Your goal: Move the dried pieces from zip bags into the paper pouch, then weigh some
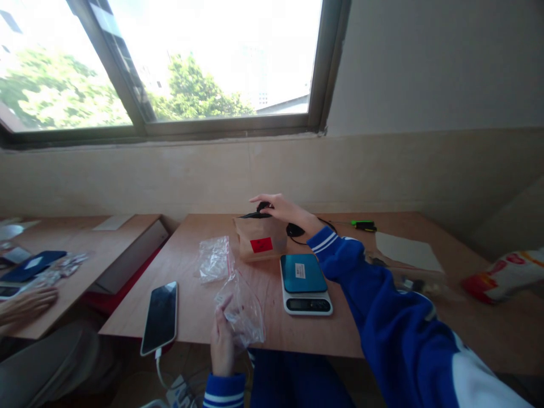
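My left hand [222, 338] is closed on the edge of a clear plastic zip bag [247, 317] at the table's front edge. Over the top of a brown paper bag [278, 239] with a red label, my right hand [284, 208] pinches a small black thing [262, 206] whose kind I cannot make out. The paper bag stands upright with its mouth open; its contents are hidden. Beside it lies a second clear plastic bag [213, 259]. A digital scale [306, 283] with a blue top sits just right of the bags, below my right forearm.
A phone [160, 316] on a white cable lies at the left edge. Behind my right arm are a black mouse [294, 229], a green-and-black tool [364, 225], white paper [408, 249] and a red-and-white package [505, 275]. A co-worker's hand [29, 306] rests on the left table.
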Demonstrator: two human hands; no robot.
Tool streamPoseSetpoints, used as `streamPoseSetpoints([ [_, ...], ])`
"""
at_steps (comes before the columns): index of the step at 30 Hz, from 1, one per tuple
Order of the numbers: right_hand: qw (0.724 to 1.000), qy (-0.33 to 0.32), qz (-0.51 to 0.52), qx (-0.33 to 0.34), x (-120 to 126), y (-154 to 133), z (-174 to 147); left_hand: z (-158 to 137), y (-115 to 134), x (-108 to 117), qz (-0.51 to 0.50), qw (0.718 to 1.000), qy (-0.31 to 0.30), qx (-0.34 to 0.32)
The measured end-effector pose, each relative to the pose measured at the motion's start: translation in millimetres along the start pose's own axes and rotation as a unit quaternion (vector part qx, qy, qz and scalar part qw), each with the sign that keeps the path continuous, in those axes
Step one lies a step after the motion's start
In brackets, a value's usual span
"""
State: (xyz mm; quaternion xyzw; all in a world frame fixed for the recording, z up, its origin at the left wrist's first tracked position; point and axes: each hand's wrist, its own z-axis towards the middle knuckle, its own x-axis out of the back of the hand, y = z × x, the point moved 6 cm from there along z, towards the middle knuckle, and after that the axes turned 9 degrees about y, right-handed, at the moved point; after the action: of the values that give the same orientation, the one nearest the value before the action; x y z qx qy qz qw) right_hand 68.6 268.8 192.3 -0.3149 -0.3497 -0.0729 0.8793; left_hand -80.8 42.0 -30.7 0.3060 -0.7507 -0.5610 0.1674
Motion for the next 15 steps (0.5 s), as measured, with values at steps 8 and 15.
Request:
streamPoseSetpoints([
  [8,0.996,0.076,-0.026,0.035,7.3,-7.5,-26.5,16.5,18.5,6.2,-0.008,1.000,0.013,-0.016],
  [15,0.977,0.184,-0.065,-0.082,16.2,-7.9,-145.7,91.4,87.4,-10.8,0.098,0.972,0.100,-0.186],
])
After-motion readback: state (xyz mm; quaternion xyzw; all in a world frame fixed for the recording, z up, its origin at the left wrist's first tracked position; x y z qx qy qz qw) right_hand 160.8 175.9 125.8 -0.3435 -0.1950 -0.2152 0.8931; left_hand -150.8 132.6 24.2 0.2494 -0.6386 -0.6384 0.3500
